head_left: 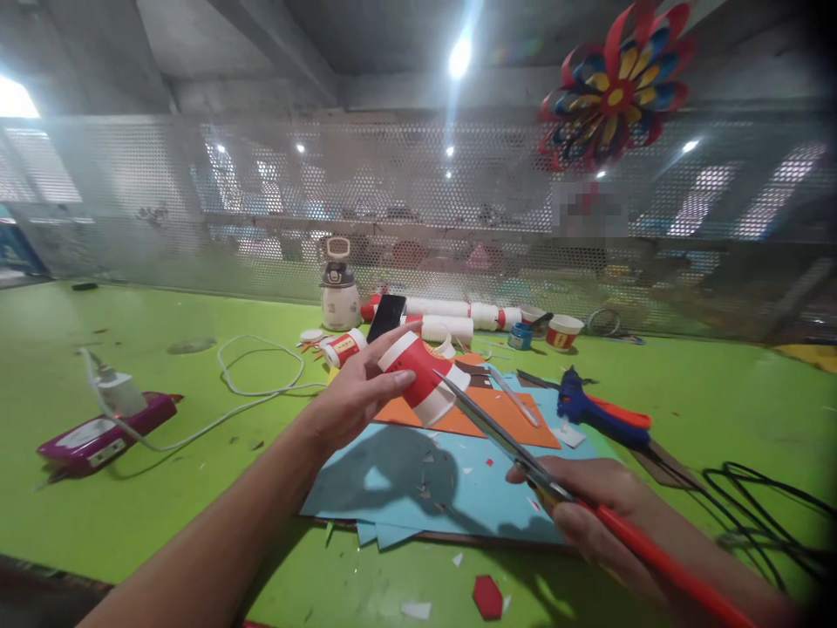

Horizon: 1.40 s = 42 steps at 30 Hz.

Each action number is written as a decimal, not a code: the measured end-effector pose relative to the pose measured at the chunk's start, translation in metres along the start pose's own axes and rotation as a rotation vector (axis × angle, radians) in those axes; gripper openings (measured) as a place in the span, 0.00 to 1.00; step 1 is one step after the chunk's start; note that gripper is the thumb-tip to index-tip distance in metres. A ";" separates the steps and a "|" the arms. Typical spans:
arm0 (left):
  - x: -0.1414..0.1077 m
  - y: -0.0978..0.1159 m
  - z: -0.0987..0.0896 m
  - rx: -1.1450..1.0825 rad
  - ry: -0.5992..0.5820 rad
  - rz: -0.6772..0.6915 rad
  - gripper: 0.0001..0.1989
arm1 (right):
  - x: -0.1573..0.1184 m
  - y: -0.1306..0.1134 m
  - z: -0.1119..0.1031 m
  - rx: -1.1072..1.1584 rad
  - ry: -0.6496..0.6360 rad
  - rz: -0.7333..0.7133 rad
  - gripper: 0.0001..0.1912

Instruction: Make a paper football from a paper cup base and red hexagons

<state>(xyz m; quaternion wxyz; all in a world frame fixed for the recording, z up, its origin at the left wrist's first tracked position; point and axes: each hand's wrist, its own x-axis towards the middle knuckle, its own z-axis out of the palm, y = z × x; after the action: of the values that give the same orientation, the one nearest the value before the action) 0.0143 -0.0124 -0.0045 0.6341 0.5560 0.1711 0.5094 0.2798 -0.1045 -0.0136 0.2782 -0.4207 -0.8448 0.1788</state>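
Observation:
My left hand grips a red and white paper cup, tilted on its side above the table, thumb across its wall. In my right hand is a pair of scissors with red handles. The blades look closed or nearly so, and their tips lie at the cup's red wall; whether they touch it I cannot tell. Beneath both hands are sheets of light blue paper strewn with small scraps, and orange paper with a clear pen-like stick on top.
A blue glue gun with a black cord lies right. Left is a purple power strip with a white charger and cable. Behind stand a bottle, a phone, another paper cup and a blue jar. A paper flower hangs above.

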 end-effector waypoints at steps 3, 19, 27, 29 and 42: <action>0.000 0.000 0.000 -0.004 -0.002 -0.004 0.29 | 0.000 0.001 0.001 0.020 -0.009 0.028 0.27; -0.001 -0.001 -0.001 -0.008 -0.033 -0.039 0.34 | 0.001 -0.009 -0.002 0.170 -0.036 0.031 0.28; -0.002 0.000 -0.001 -0.010 -0.049 -0.025 0.35 | -0.005 -0.012 0.005 0.287 -0.004 0.151 0.30; -0.002 -0.001 -0.001 -0.012 -0.056 -0.023 0.35 | -0.004 -0.009 0.009 0.294 -0.014 0.165 0.30; -0.002 -0.003 0.000 0.001 -0.073 -0.015 0.35 | -0.001 -0.012 0.007 0.135 0.009 0.076 0.30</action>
<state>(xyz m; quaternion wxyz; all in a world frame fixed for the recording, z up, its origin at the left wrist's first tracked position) 0.0145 -0.0136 -0.0080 0.6435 0.5731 0.1523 0.4841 0.2683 -0.1123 -0.0132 0.3030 -0.4337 -0.8128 0.2440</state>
